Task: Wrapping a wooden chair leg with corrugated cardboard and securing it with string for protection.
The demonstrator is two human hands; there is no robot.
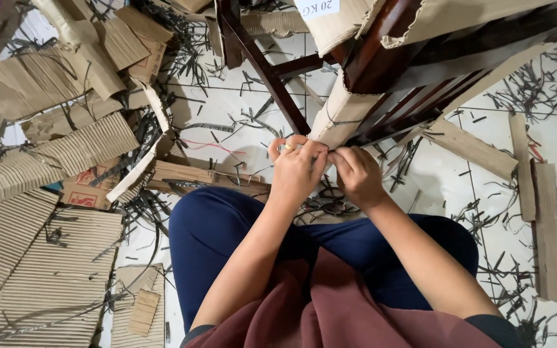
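Both hands (323, 169) on cardboard-wrapped chair leg (342, 116)

Dark blue trousers are worn beneath a maroon garment draped over the lap. Forearms are left bare. A gold ring is seen on the left hand (296, 169).

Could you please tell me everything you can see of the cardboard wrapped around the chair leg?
The cardboard wrap is tan corrugated board, bent into a sleeve around a dark wooden chair leg. Thin dark strapping crosses it. Its lower end points toward the person, where the left hand and right hand pinch it together.
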